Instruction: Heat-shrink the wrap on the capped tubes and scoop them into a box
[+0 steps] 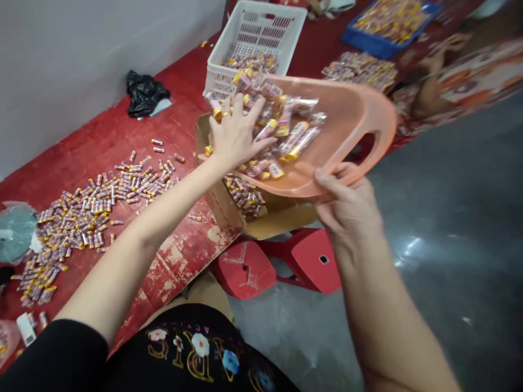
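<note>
An orange plastic scoop tray (343, 109) with a handle hole is tilted over an open cardboard box (223, 204). My right hand (347, 204) grips its near rim by the handle, thumb on top. Clear packets of small purple and yellow tubes (292, 133) lie toward the tray's left end. My left hand (237, 130) is spread open on top of these packets, fingers apart. More packets (247, 196) show inside the box below. The box's far side is hidden behind the tray.
Many loose tubes (93, 209) cover the red table (180, 239). Beyond the box stands a white crate (216, 73) holding packets. Red stools (245, 269) stand below. At right are a blue crate (351, 38), a packet pile (363, 68) and another person's arm (429, 98). A black bag (145, 92) lies near the wall.
</note>
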`<state>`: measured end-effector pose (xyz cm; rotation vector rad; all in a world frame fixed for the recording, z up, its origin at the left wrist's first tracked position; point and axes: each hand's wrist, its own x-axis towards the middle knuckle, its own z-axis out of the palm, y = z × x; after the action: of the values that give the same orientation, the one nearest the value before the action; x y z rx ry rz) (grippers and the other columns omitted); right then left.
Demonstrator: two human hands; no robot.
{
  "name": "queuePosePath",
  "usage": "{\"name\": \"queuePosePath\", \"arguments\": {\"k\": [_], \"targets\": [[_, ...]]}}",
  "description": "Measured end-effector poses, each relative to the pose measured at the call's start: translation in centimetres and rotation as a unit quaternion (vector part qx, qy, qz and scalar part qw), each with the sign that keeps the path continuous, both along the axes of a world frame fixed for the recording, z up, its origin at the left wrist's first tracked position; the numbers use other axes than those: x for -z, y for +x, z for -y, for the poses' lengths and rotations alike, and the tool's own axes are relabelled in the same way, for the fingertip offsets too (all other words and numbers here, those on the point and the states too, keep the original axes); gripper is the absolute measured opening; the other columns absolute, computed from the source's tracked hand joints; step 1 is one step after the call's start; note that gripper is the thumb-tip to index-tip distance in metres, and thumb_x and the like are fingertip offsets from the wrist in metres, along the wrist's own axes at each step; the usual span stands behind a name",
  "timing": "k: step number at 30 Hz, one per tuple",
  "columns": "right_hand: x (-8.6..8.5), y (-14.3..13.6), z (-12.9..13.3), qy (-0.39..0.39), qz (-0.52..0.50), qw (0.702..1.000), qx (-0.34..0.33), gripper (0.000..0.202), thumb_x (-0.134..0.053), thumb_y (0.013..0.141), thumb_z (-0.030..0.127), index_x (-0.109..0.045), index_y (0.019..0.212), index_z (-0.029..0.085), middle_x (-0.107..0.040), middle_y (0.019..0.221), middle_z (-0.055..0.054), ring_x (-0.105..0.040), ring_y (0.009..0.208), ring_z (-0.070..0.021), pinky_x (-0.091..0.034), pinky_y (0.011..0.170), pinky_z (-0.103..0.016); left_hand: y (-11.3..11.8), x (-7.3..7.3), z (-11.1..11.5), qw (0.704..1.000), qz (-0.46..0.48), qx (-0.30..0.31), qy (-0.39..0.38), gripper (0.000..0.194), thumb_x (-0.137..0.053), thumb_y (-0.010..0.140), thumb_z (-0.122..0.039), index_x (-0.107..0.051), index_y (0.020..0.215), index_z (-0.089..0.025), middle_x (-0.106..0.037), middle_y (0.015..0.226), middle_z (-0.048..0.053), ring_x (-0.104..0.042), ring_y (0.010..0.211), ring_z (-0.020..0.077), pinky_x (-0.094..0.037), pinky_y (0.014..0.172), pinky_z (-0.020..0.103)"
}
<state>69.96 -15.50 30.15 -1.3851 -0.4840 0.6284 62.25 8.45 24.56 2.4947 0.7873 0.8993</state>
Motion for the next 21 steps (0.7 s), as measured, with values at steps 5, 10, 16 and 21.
{"name": "queuePosePath", "arguments": {"k": [5,10,16,21], "targets": [[4.1,6.5,0.1,-0.048,-0.045,0.998,0.011,0.040,-0.088,0.059,0.034,-0.053,0.077,0.025,-0.053,0.064,0.006,-0.054,0.056,-0.0115,-0.057,0.058,-0.030,5.0,4.1,2.8,0.992,-0.095,-0.014,-0.083,0.096,-0.059,0.076,-0.083,-0.035,0.153,-0.030,-0.018,0.164,0.012,-0.004,0.153,0.0462,-0.014,0.118,0.071],[10.9,7.2,-2.0,-0.155,-0.107,0.982,0.023,0.051,-0.087,0.046,0.041,-0.049,0.074,0.021,-0.054,0.062,0.005,-0.055,0.055,-0.0131,-0.051,0.048,-0.028,4.8,7.7,3.5,0.933,-0.289,-0.033,-0.211,0.093,-0.083,0.072,-0.056,-0.044,0.150,-0.024,-0.030,0.158,0.023,-0.035,0.144,0.0468,-0.033,0.113,0.067],[14.4,7.3,-3.4,-0.293,0.098,0.951,-0.007,0.029,-0.075,0.059,0.037,-0.053,0.070,0.021,-0.052,0.060,0.004,-0.048,0.058,-0.0140,-0.049,0.065,-0.034,4.7,7.1,1.3,0.942,-0.280,-0.048,-0.180,0.055,-0.068,0.091,-0.036,-0.054,0.141,-0.018,-0.044,0.152,0.020,-0.047,0.140,0.0375,-0.039,0.114,0.058],[9.9,7.5,-2.0,-0.350,0.361,0.863,-0.050,0.028,-0.065,0.074,0.038,-0.065,0.094,0.019,-0.066,0.076,-0.008,-0.061,0.073,-0.0250,-0.049,0.079,-0.042,-3.3,0.1,1.4,0.999,-0.012,0.014,-0.046,0.046,-0.045,0.103,-0.045,-0.050,0.143,-0.023,-0.052,0.146,0.012,-0.047,0.140,0.0225,-0.038,0.118,0.041]]}}
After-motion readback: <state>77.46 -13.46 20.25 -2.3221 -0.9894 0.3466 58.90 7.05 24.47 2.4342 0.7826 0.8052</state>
